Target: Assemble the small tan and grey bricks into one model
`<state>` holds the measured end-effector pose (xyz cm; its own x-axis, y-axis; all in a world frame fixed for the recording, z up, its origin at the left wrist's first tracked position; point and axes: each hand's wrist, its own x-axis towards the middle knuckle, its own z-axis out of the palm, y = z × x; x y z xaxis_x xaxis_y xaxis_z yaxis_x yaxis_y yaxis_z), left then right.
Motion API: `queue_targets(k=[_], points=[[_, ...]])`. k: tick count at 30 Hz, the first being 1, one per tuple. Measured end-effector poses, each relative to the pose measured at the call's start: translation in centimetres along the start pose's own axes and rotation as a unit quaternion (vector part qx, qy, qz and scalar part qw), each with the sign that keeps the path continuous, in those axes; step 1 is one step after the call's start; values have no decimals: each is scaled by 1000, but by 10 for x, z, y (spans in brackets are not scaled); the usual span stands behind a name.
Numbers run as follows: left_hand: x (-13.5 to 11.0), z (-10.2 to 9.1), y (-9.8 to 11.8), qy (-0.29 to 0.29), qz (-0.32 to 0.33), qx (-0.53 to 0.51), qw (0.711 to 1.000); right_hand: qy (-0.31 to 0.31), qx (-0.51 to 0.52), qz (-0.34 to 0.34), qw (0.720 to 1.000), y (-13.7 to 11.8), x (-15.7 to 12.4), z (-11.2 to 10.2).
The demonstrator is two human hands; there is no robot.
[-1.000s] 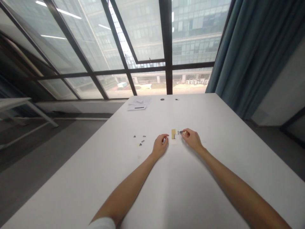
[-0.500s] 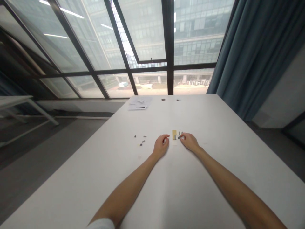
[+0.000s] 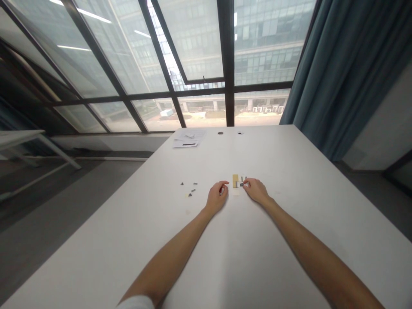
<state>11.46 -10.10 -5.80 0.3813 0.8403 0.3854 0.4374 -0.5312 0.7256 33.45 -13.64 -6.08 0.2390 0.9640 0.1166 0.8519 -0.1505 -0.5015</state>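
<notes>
My right hand [image 3: 256,189] rests on the table, thumb and forefinger pinched on a small dark grey piece [image 3: 241,184], too small to tell its kind. Just left of that piece lies a flat yellow rectangle [image 3: 235,178], with a small grey piece [image 3: 236,184] at its lower right corner. Two thin grey pieces lie beyond my right fingertips, one of them a short grey strip [image 3: 242,178]. On the other side of the yellow rectangle, my left hand [image 3: 217,195] lies on its edge, forefinger stretched toward the rectangle, apart from it and holding nothing visible.
Several small dark pieces [image 3: 193,190] are scattered left of my left hand. A pale flat piece [image 3: 236,193] lies below the yellow rectangle. Papers [image 3: 186,140] and a round dark disc [image 3: 220,133] are at the table's far end. A blue curtain [image 3: 317,86] hangs to the right.
The dark piece in my right fingers has shifted very slightly left, toward the yellow rectangle. My left hand keeps its place and pose.
</notes>
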Motion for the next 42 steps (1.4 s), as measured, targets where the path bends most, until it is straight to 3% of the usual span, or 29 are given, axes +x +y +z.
queue_targets(k=[10, 42], points=[[0, 2, -1, -6, -4, -2, 1000, 28, -24, -1, 999, -3, -4, 6], [0, 1, -3, -15, -8, -2, 1000, 38, -34, 25, 998, -9, -6, 7]])
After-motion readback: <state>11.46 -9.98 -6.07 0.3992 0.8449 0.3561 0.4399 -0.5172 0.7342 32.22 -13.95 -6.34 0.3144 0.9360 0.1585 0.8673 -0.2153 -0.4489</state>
